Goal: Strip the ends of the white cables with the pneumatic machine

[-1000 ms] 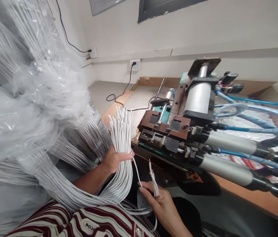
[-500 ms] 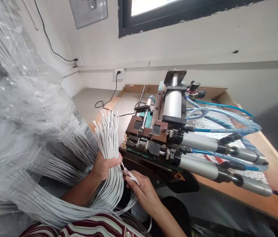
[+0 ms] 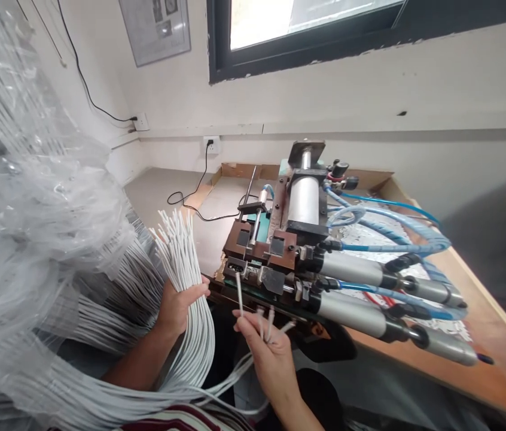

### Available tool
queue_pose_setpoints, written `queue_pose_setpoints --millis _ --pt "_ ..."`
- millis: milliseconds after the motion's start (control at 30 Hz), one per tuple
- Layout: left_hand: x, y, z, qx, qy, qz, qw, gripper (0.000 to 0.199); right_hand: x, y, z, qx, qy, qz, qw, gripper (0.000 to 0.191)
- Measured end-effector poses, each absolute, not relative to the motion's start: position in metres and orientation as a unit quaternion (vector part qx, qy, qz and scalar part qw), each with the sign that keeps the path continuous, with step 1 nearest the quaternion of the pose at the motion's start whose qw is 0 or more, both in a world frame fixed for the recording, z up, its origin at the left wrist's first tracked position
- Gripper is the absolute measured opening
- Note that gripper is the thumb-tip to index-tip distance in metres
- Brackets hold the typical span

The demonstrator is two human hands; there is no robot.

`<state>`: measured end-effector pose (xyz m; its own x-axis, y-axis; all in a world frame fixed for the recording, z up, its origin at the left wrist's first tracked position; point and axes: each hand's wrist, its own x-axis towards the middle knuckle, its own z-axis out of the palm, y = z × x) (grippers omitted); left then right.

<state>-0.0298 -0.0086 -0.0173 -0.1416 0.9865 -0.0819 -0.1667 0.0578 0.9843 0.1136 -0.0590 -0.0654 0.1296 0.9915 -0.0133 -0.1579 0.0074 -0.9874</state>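
Head view: I see a pale cable bundle point(image 3: 200, 335) at the near left, beside the plastic wrapping point(image 3: 55, 209), its cut ends fanned upward.
Left hand: clamped around the bundle below those ends, thumb across the front.
Right hand: fingertips pinched on a single cable point(image 3: 240, 297), with more cable ends poking out between the fingers point(image 3: 259, 353); the two hands are apart.
Machine: the single cable's tip points at the near side of the machine point(image 3: 304, 203) on the desk point(image 3: 495, 335) (contact I cannot tell from here).
Cable feel: I'd judge each strand light, springy and fairly smooth; bunched, they are heavier and apt to slide against each other.
Cable hold: I'd pinch a strand close behind its tip so it stays straight, and wrap the bundle firmly without kinking it.
Since the earlier frame: the right hand has left the bundle's side for the machine; the camera has tilted up, showing more window point(image 3: 307, 18).
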Motion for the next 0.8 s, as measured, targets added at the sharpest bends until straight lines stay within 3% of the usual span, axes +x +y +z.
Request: queue_pose_setpoints --millis 300,467,800 --pt "-0.027 -0.013 -0.019 0.377 0.474 0.536 0.588 0.015 0.099 -0.025 -0.056 -0.444 -0.171 0.572 0.668 0.031" --pt "-0.026 -0.011 -0.021 0.356 0.457 0.534 0.615 0.023 0.099 -0.018 -0.05 -0.428 -0.115 0.605 0.662 0.03" --pt "-0.023 -0.013 -0.019 0.361 0.445 0.533 0.623 0.018 0.101 -0.014 -0.04 -0.363 -0.056 0.672 0.643 0.026"
